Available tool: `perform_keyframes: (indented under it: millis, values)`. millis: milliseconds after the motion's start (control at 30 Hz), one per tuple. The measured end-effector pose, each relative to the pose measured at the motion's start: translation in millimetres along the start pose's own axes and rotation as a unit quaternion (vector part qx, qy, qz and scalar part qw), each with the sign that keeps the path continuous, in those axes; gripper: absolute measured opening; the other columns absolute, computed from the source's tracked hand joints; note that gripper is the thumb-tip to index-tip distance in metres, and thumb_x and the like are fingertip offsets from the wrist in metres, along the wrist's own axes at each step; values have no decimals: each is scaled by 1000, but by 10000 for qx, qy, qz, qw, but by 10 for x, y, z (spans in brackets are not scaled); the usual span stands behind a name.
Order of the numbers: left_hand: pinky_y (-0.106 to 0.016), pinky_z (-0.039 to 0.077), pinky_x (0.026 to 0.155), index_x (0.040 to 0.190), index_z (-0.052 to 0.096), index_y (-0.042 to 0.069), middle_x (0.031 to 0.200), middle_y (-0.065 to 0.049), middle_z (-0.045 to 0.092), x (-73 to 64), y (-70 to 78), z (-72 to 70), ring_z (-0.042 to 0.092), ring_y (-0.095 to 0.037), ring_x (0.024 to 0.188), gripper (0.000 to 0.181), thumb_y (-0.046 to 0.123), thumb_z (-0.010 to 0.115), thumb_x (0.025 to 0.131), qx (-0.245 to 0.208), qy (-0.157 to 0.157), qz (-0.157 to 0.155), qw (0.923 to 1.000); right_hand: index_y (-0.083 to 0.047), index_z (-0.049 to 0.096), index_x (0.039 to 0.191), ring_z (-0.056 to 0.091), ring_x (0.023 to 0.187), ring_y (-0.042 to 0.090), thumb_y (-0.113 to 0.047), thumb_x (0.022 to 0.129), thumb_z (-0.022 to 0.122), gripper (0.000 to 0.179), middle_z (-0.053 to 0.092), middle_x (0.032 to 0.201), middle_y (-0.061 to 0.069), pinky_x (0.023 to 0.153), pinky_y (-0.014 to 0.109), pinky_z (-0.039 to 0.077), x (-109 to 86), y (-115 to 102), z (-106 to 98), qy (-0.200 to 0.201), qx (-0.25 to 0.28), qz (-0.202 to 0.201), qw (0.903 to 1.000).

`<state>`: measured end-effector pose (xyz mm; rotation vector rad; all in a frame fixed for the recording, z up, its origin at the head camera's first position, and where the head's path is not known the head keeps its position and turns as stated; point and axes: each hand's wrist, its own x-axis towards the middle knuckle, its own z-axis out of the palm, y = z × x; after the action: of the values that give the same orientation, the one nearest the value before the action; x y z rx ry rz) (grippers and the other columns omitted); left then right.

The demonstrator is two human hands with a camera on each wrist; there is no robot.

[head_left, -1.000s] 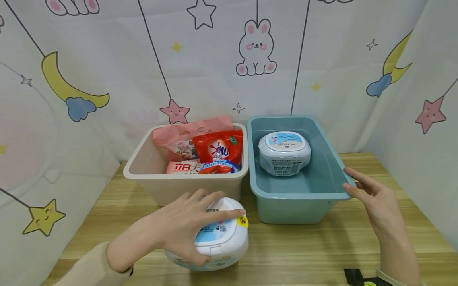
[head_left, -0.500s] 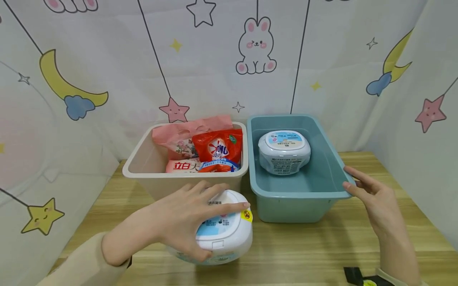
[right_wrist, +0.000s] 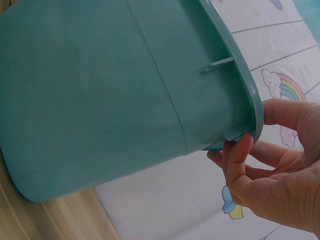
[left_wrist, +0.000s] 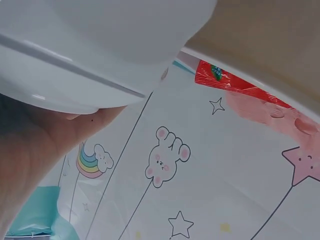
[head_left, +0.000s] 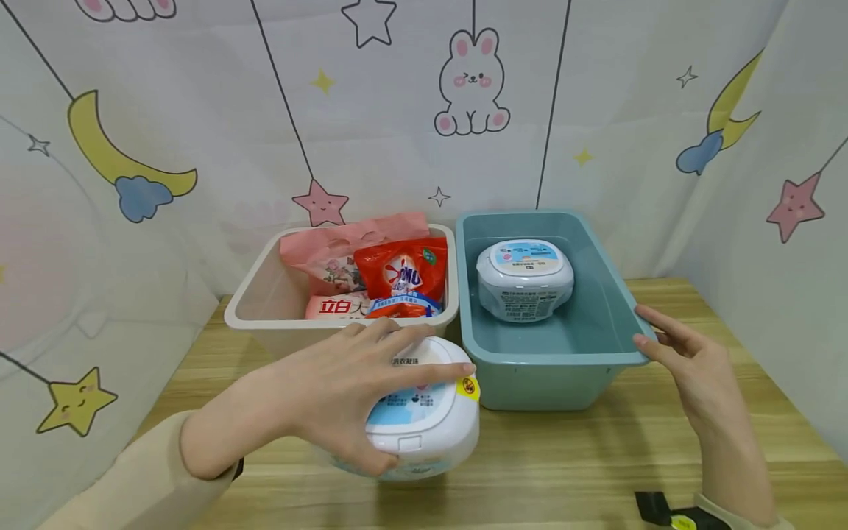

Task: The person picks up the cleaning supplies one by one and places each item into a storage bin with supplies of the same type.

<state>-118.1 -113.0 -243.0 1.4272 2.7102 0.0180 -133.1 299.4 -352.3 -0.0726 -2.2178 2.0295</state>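
Note:
My left hand (head_left: 344, 394) grips a white lidded tub of laundry capsules (head_left: 440, 434) from above, thumb on the near side and fingers over the lid. The tub is held above the table, in front of the two bins; its white underside (left_wrist: 100, 45) fills the upper left of the left wrist view. My right hand (head_left: 692, 375) pinches the rim at the near right corner of the teal bin (head_left: 543, 383). In the right wrist view its fingers (right_wrist: 237, 160) curl around that rim. Inside the teal bin sits a similar white tub (head_left: 526, 283), upright toward the left.
Left of the teal bin stands a beige bin (head_left: 265, 294). It holds a red detergent bag (head_left: 407, 269), a pink bag (head_left: 324, 254) and a pink-white package (head_left: 334, 307). A printed curtain (head_left: 391, 110) hangs behind. The wooden table (head_left: 543, 471) lies below.
My left hand has lifted the tub and carried it slightly to the right and away from me. The right hand keeps its hold on the teal bin's rim.

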Motion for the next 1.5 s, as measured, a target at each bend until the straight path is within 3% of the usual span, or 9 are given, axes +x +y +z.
perform_keyframes:
  millis: [200, 433, 800, 1200, 1333, 1500]
  values:
    - [-63, 31, 107, 146, 13, 56, 157, 1, 25, 26, 17, -79, 37, -26, 135, 97, 61, 70, 68, 249, 72, 74, 9996, -14, 49, 141, 36, 102, 4, -14, 93, 63, 50, 44, 124, -18, 83, 10, 32, 2, 1, 6, -38, 111, -53, 9999]
    - [-47, 42, 100, 146, 16, 55, 151, 0, 34, 63, 45, -204, 40, -23, 129, 96, 62, 70, 67, 385, 192, 191, 9989, -14, 50, 140, 36, 102, 4, -13, 93, 63, 49, 45, 124, -19, 82, 10, 32, 2, 9, 2, -16, 122, -88, 9999]
    - [-35, 48, 85, 146, 16, 56, 150, 1, 34, 149, 85, -431, 43, -18, 120, 94, 61, 68, 68, 587, 229, 315, 9975, -15, 49, 141, 38, 101, 3, -14, 93, 63, 50, 45, 124, -20, 83, 11, 30, -2, 9, 7, 2, 25, -99, 9999]
    - [-34, 43, 92, 147, 18, 54, 149, 2, 34, 288, 79, -603, 44, -18, 117, 91, 59, 66, 70, 622, 271, 600, 9959, -13, 50, 140, 41, 100, 3, -13, 93, 63, 49, 47, 123, -19, 82, 10, 32, 3, 15, 12, -13, 109, -194, 9998]
    - [-36, 39, 99, 146, 17, 55, 150, 3, 32, 324, 76, -650, 42, -16, 118, 92, 59, 66, 69, 525, 164, 609, 9966, -13, 50, 140, 40, 101, 4, -13, 93, 63, 49, 47, 123, -19, 82, 10, 33, 3, 18, 14, -15, 68, -242, 9997]
    - [-34, 43, 95, 146, 15, 56, 152, 2, 29, 358, 84, -716, 38, -17, 126, 91, 59, 65, 70, 425, 37, 531, 9977, -13, 50, 140, 40, 100, 3, -12, 92, 63, 49, 47, 122, -18, 81, 10, 33, 0, 20, 5, -11, 62, -247, 9997]
